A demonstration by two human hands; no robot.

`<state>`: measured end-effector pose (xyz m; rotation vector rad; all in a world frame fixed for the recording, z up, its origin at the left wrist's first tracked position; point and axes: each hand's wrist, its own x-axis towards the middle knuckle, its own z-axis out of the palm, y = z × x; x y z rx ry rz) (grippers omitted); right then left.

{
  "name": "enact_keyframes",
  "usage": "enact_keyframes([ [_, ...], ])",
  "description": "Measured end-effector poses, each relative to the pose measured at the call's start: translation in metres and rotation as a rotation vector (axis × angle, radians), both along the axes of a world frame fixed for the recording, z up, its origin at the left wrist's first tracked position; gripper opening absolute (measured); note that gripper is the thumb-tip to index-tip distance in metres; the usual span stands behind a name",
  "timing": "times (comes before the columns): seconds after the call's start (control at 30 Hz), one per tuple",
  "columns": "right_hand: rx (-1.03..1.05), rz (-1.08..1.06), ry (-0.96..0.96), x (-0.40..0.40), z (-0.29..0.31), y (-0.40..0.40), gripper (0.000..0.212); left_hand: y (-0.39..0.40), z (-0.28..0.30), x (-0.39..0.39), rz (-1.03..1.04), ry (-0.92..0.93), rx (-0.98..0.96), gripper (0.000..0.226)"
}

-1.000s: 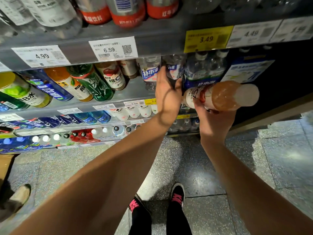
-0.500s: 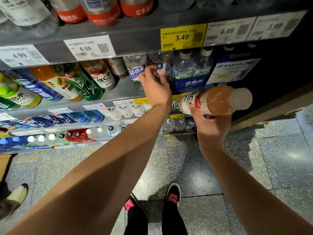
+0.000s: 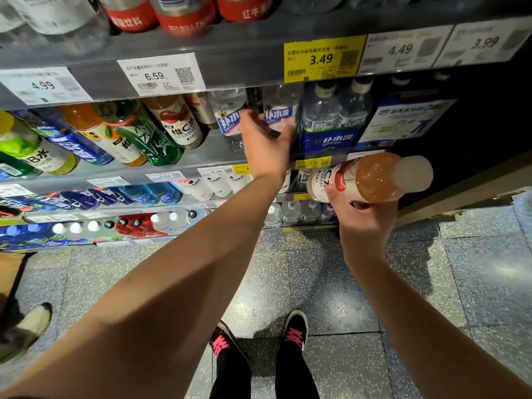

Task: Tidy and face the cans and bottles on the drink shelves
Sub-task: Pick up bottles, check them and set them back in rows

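In the head view, the left hand reached into the second shelf from the top and curled its fingers around a clear water bottle with a blue-and-white label, which stood at the shelf front just beside a shrink-wrapped blue pack of similar bottles. The right hand was held lower and clear of the shelving, its fingers wrapped around a pinkish vitamin C drink bottle lying sideways, white cap pointing right. The step in hand looked like the straightening of the water bottle, label forward, while the stray pink bottle waited for a place. A matching red-labelled vitamin C bottle leaned in the same row further left, so the next move likely called for carrying the held one across to that facing and setting it upright without knocking the tilted neighbours, an orange one and a green one. A yellow 3.49 price tag and white tags edged the shelf above, where red-banded energy-drink bottles stood. Lower shelves held blue bottles and rows of capped tops. Beneath lay a speckled grey tile floor, the person's black shoes with pink laces, and another person's shoe at the left edge.
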<state>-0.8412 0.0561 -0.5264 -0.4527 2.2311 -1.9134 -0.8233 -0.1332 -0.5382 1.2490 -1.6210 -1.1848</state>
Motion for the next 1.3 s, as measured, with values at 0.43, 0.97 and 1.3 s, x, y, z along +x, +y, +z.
enact_keyframes([
  [0.43,0.033,0.020,0.011,0.008,-0.001,0.007,0.055,-0.001,0.011,0.000,-0.065,-0.168,-0.043,0.066],
  [0.97,0.053,0.043,0.000,0.017,-0.003,-0.010,0.053,-0.054,-0.005,0.047,0.028,-0.058,0.133,0.066],
  [1.3,0.093,0.013,-0.141,0.025,-0.006,-0.017,0.055,-0.041,-0.008,0.045,-0.084,-0.107,0.051,0.054],
])
